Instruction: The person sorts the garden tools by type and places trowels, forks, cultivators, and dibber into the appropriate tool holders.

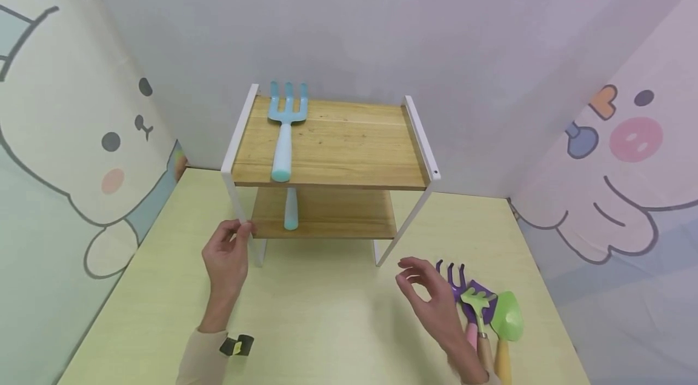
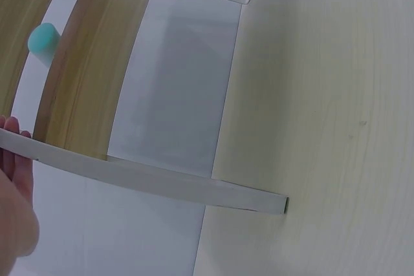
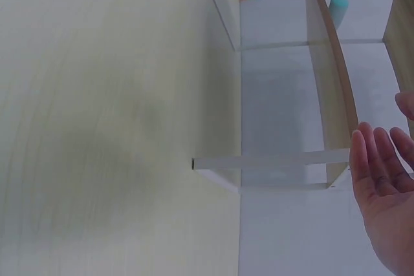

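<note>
A two-tier shelf rack [image 1: 349, 142] with wooden boards and white side frames stands on the table. My left hand [image 1: 228, 251] grips its left front leg beside the lower board; in the left wrist view the fingertips [image 2: 24, 159] show at the white leg. On the upper board lies a light blue garden fork [image 1: 283, 142], tines toward the back. The handle of another light blue tool [image 1: 291, 209] shows on the lower board, its head hidden under the upper one. My right hand [image 1: 431, 303] hovers right of the rack, fingers loosely bent, holding nothing.
Beside my right forearm lie a purple garden fork [image 1: 457, 282], a purple tool [image 1: 482, 300] partly covered, a small green rake [image 1: 478, 300] and a green shovel [image 1: 508, 318]. Fabric walls [image 1: 349, 21] with cartoon animals enclose the table's back and sides.
</note>
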